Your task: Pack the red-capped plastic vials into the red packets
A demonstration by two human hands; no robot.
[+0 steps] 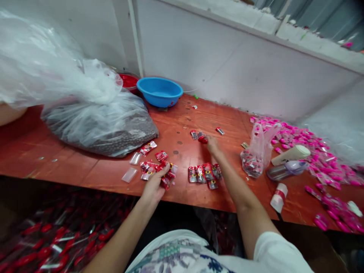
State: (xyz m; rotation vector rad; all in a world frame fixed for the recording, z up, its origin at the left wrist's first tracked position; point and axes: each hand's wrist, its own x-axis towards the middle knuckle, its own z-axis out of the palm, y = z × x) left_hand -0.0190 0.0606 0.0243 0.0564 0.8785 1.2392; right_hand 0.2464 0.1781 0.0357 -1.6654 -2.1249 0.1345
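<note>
Past the left hand [154, 183] and right hand [212, 145], a red-brown table [239, 127] runs to a pale wall [182, 49]. The left clasps red packets [165, 183] near the edge; the right stretches farther forward, fingers at a red piece [202, 139], grip unclear.

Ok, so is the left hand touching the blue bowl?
No, the left hand is holding red packets, and the blue bowl stands well away from it, farther back.
</note>
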